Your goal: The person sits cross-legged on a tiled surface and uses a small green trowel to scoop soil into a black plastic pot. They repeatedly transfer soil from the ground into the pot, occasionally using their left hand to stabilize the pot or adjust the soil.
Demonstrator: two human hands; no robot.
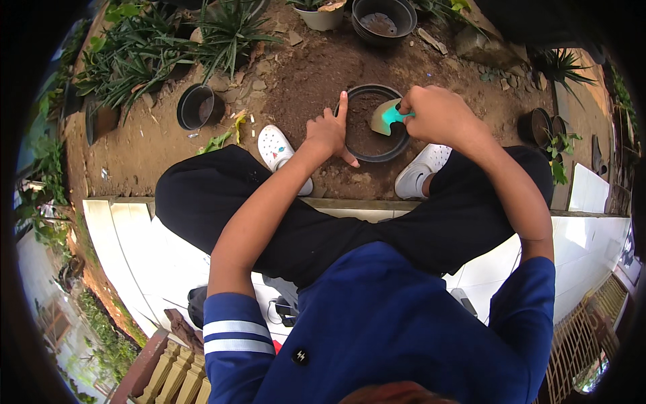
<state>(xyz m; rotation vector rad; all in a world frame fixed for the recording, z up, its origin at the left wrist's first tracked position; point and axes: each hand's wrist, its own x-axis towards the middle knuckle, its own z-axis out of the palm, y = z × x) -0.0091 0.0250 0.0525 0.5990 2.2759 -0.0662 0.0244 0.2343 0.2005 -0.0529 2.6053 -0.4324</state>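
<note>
Between my feet stands a round black plant pot with brown soil inside. My left hand rests against its left rim, index finger and thumb stretched wide along the edge, the other fingers bent. My right hand is closed round the turquoise handle of a small hand trowel. The trowel's blade, partly coated with soil, is over the right part of the pot, pointing left and down. Whether its tip touches the soil I cannot tell.
A small black pot stands on the ground at left, near spiky green plants. Another black pot and a white planter are at the far side. Loose dark soil lies beyond my left hand. White tiles lie under my legs.
</note>
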